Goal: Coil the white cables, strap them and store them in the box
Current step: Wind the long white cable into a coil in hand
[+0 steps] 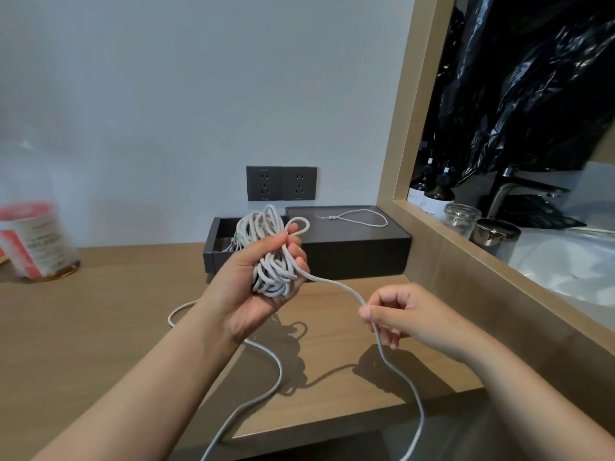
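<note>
Slack of the white cable point(281, 372) trailed over the near table edge and out of view below. Right hand point(396, 314) pinched the line between thumb and forefinger, its other fingers curled. Left hand point(239, 287), palm up, gripped the coil point(269, 257): many uneven loops, held above the table just in front of the box point(349, 251).

Step judged: coiling, well advanced but unfinished; strapping and storing not begun. Next move calls for drawing up slack and laying another loop into the left hand without the bundle springing loose.

Wooden table point(100, 327). Dark box against the wall, open at its left end, possibly with cables inside. Thin white cord point(366, 216) lay on its lid. Twin sockets point(281, 183) on the grey wall, a blurred jar point(33, 241) far left, and bottles point(436, 194) beyond the wooden frame at right.
</note>
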Motion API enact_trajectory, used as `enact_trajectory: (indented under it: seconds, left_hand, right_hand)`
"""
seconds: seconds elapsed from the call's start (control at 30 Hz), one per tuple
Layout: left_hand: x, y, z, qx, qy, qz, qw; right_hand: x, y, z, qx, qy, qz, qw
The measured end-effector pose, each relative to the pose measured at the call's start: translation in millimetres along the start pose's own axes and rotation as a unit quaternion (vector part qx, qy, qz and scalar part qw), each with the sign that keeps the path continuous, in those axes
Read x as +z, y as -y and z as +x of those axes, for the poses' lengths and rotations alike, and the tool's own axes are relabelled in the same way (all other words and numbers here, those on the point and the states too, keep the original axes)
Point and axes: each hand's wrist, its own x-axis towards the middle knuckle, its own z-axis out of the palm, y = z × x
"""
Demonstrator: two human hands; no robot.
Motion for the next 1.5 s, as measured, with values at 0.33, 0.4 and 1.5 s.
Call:
enact_trajectory:
  seconds: [0.33,0.4,1.5]
  left_hand:
    - [-17,9,6,0.057,-0.013,0.33,0.942]
    - [-15,14,5,0.07,-0.01,0.359,0.931]
    - [-41,-15,3,0.184,-0.077,0.642,0.741]
  right_hand:
    - [-5,20,-2,-0.023,-0.024,0.127,0.991]
    - [-4,25,-1,-0.028,-0.031,0.127,0.991]
    - [-44,20,0,0.003,-0.036,-0.246,0.969]
